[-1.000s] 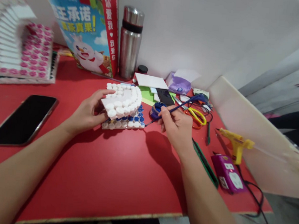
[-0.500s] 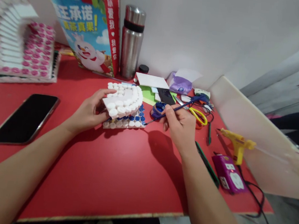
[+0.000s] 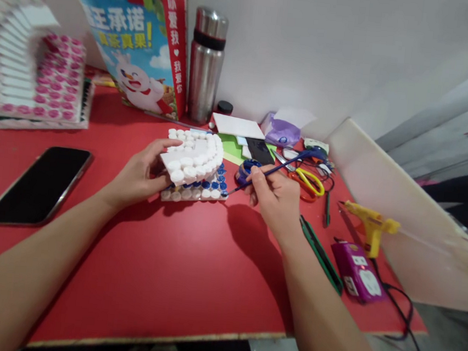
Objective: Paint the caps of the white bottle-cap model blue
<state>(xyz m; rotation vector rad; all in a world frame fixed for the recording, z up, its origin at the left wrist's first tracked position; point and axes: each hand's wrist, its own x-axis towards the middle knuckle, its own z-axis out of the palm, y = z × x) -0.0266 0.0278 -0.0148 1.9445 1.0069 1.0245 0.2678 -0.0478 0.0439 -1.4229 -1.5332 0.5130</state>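
The red table [image 3: 174,280] is the biggest thing here, and it looks the same as before. The phone [image 3: 36,184] on the left, the steel bottle [image 3: 205,65] at the far side and the yellow glue gun [image 3: 372,224] on the right have not moved.

In the middle sits the white model [image 3: 194,163]. It is covered in small round white caps, and the caps on its right side near the bottom are painted blue. The left hand [image 3: 141,175] is wrapped around the model's left side, thumb on top, and holds it steady. That hold is the same as half a second ago.

The right hand [image 3: 275,196] is closed around a thin blue brush [image 3: 278,169], pinched like a pen. This hand has slid a little to the left and nearer since the last picture, so the brush tip now points at the blue caps on the model's right edge. I think the tip is touching them, but it is too small to be sure. So the painting of that bottom row seems to go on, one cap after another.

The little blue paint pot [image 3: 246,171] sits just behind the brush, between the model and the right hand. Most of the caps are white.
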